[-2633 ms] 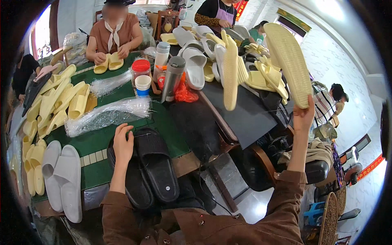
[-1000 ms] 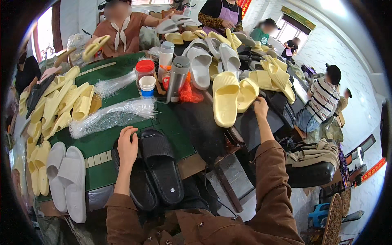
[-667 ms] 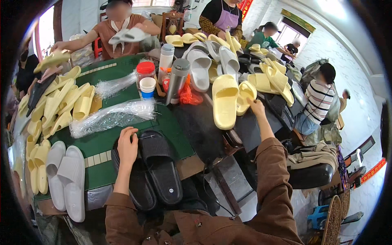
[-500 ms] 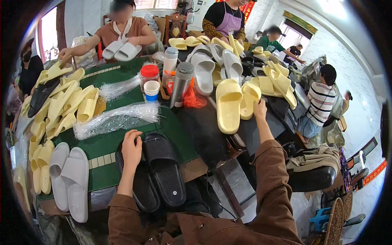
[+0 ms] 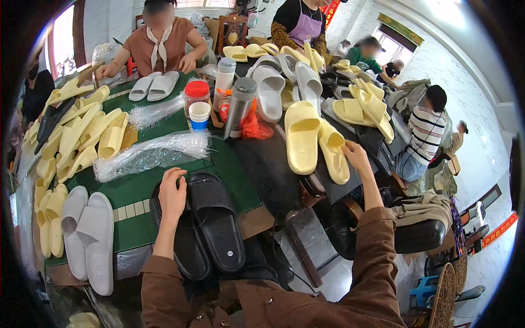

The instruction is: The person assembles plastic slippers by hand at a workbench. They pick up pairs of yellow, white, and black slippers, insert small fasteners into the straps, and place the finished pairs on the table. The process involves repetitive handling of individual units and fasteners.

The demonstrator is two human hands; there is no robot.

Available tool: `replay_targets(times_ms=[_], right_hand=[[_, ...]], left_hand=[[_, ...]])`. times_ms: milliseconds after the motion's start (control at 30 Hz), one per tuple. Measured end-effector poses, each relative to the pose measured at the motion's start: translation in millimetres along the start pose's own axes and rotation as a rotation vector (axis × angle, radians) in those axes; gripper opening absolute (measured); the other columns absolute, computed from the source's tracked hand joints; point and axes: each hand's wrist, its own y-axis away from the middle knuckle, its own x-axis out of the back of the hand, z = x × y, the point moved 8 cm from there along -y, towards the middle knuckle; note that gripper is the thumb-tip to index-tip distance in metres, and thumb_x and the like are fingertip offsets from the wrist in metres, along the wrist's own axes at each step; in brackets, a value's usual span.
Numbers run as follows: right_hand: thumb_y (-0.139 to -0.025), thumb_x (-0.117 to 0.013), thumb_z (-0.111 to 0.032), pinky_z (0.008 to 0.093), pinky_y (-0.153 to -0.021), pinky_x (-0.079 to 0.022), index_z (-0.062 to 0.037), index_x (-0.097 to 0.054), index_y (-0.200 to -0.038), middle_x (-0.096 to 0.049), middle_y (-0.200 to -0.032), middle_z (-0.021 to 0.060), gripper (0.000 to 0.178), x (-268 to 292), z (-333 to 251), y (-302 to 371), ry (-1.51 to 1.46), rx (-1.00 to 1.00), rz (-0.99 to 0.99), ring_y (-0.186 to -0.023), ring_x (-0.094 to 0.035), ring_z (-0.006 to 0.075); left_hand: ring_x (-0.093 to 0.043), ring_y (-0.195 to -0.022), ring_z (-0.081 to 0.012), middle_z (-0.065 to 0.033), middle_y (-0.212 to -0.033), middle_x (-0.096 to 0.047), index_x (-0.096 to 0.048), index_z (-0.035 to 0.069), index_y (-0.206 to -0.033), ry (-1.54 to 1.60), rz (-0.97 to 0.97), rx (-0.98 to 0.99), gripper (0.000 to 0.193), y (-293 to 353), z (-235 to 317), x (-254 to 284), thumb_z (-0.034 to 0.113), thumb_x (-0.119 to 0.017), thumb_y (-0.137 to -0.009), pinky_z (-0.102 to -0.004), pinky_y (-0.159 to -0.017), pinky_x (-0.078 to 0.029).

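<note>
My left hand [image 5: 173,192] is over the strap of a black slipper [image 5: 180,240], fingers bent together. A thin clear plastic tie [image 5: 199,181] runs from its fingertips across the neighbouring black slipper [image 5: 220,224]; both slippers lie side by side at the table's near edge. To the right, my right hand [image 5: 357,157] grips the outer edge of a yellow slipper [image 5: 333,150] between thumb and fingers. Close beside that one lies another yellow slipper [image 5: 302,139], toe end pointing away from me.
Clear plastic tie bundles [image 5: 153,156] lie on the green mat [image 5: 232,169]. A steel flask [image 5: 240,109], paper cups [image 5: 199,116] and a red-lidded jar [image 5: 197,93] stand mid-table. Yellow slippers [image 5: 76,131] pile up left, near a grey pair [image 5: 98,240]. A person [image 5: 164,49] sits opposite.
My right hand has drawn the right yellow slipper toward me, alongside its partner. The person opposite has set the grey slippers down on the mat. My left hand has barely moved.
</note>
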Motion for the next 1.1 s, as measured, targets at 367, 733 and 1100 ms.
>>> replay_targets(times_ms=[367, 733, 1100], right_hand=[[-0.083, -0.063, -0.052, 0.0428, -0.089, -0.045, 0.0039, -0.061, -0.110, -0.057, -0.117, 0.0237, 0.062, -24, -97, 31, 0.112, -0.049, -0.042, -0.103, -0.059, 0.0356], [-0.093, -0.055, -0.038, 0.0429, -0.082, -0.050, 0.0056, -0.063, -0.099, -0.061, -0.107, 0.0225, 0.045, -81, -110, -17, 0.075, -0.078, -0.007, -0.093, -0.064, 0.0322], [-0.090, -0.056, -0.037, 0.0465, -0.077, -0.043, 0.0069, -0.063, -0.089, -0.061, -0.086, 0.0253, 0.044, -76, -84, -21, 0.167, 0.130, 0.222, -0.085, -0.058, 0.0396]], left_hand=[[-0.059, -0.104, -0.0299, -0.0103, -0.116, -0.060, -0.065, 0.002, -0.101, 0.028, 0.013, -0.018, 0.018, 0, -5, -1, 0.008, -0.054, -0.089, -0.0378, -0.089, -0.046], [-0.060, -0.100, -0.0304, -0.0125, -0.112, -0.061, -0.065, 0.002, -0.102, 0.099, 0.174, -0.156, 0.021, 6, 23, 26, -0.002, -0.054, -0.084, -0.0367, -0.085, -0.048], [-0.051, -0.106, -0.0379, -0.0193, -0.108, -0.051, -0.058, 0.013, -0.125, -0.324, -0.120, -0.144, 0.044, 118, 113, 55, 0.016, -0.067, -0.082, -0.0463, -0.091, -0.042]])
